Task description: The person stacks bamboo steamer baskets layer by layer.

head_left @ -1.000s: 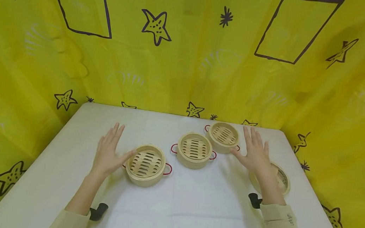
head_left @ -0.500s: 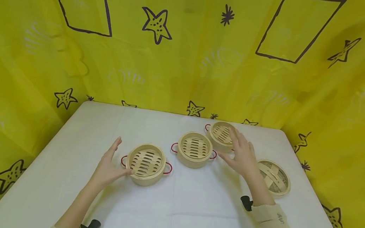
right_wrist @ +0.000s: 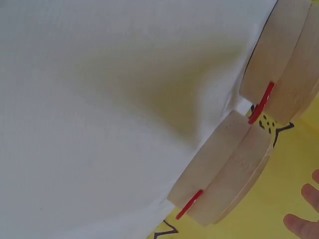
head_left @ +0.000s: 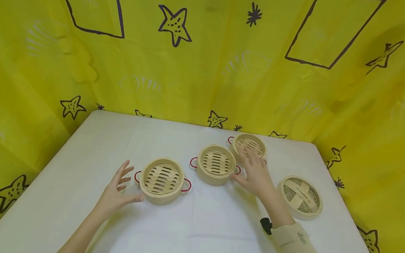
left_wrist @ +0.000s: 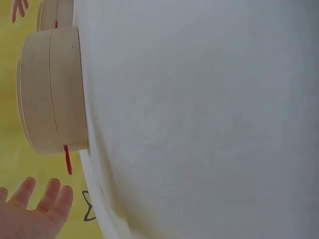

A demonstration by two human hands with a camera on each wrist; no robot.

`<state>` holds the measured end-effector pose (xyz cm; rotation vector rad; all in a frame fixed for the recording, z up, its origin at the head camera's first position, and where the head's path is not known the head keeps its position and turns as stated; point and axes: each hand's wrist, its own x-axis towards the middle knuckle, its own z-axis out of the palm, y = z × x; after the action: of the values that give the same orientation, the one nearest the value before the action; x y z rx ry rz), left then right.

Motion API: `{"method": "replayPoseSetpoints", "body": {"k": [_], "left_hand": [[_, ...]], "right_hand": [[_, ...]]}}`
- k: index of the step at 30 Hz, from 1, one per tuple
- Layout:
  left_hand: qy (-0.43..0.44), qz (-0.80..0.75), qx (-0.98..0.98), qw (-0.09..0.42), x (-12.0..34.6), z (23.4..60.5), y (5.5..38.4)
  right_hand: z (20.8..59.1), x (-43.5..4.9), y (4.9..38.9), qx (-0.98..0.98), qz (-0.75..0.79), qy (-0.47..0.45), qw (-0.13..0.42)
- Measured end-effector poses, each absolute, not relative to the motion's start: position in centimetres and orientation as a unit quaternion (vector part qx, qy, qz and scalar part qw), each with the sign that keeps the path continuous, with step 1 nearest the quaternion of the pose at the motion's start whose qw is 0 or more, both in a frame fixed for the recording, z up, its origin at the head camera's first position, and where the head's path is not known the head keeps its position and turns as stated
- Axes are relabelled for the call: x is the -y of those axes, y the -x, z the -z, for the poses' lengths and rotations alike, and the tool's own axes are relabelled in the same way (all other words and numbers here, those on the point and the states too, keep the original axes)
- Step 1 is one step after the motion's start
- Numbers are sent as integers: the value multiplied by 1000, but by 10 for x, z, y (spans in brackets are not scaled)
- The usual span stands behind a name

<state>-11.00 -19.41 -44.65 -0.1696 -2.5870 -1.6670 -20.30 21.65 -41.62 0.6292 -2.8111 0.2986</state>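
Observation:
Three round bamboo steamer baskets with slatted floors and red handles stand in a diagonal row: the left basket (head_left: 158, 199), the middle basket (head_left: 213, 179) and the back basket (head_left: 252, 141). Beside the left basket, my left hand (head_left: 113, 196) has its fingers spread and holds nothing; its thumb points toward the basket's lower side. In the left wrist view its fingers (left_wrist: 49, 196) are apart from the red handle (left_wrist: 68, 160). My right hand (head_left: 255, 177) hovers with relaxed fingers, overlapping the back basket and the middle basket's right handle. The right wrist view catches just its fingertips (right_wrist: 311, 196).
A woven bamboo lid (head_left: 301, 197) lies to the right, beyond my right forearm. White cloth covers the table (head_left: 195, 235). Around its back and sides hangs a yellow curtain (head_left: 199, 71) with drawn starfish.
My right hand has swung left and down from beside the back basket, uncovering the lid. My left hand has dropped toward me, off the left basket's edge in view. The baskets have not moved.

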Motion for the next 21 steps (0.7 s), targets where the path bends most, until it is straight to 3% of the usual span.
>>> {"method": "replayPoseSetpoints", "body": {"k": [12,21], "left_hand": [[28,570,821,-9,185,452,105],[28,580,814,-9,180,457,109]], "right_hand": [[421,-196,202,957,-81,-257,107],[430,-186,202,951,-55,-286,103]]}}
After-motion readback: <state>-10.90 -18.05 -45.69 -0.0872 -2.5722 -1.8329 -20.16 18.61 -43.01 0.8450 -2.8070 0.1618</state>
